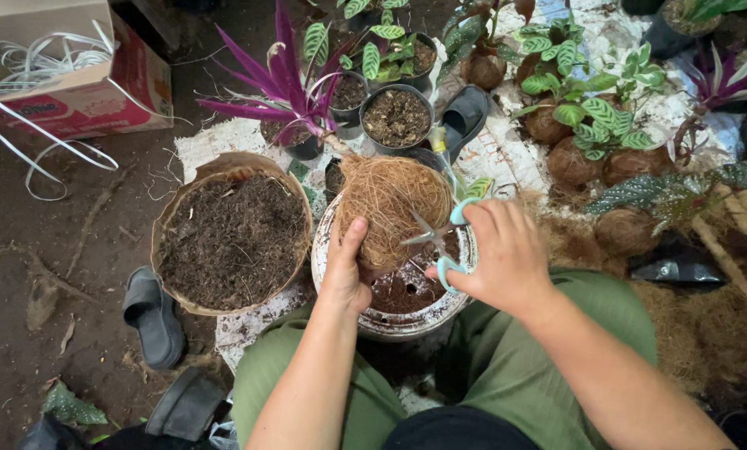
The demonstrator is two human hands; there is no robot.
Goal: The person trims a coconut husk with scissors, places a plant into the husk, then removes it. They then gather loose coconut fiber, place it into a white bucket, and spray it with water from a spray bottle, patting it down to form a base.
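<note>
My left hand (pixel 346 271) grips the near side of a ball wrapped in brown coconut fibre (pixel 390 204), held over a round white bowl (pixel 407 321) with dark soil in it. A purple-leaved plant (pixel 278 87) sticks out of the ball's far end. My right hand (pixel 500 254) holds light-blue-handled scissors (pixel 440 237), blades apart against the ball's right side.
A sack of dark soil (pixel 232 237) stands left of the bowl. Black pots (pixel 397 117) and several fibre-wrapped plants (pixel 574 125) crowd the back and right. A cardboard box (pixel 73 67) with white straps sits far left. Dark sandals (pixel 152 317) lie near my knees.
</note>
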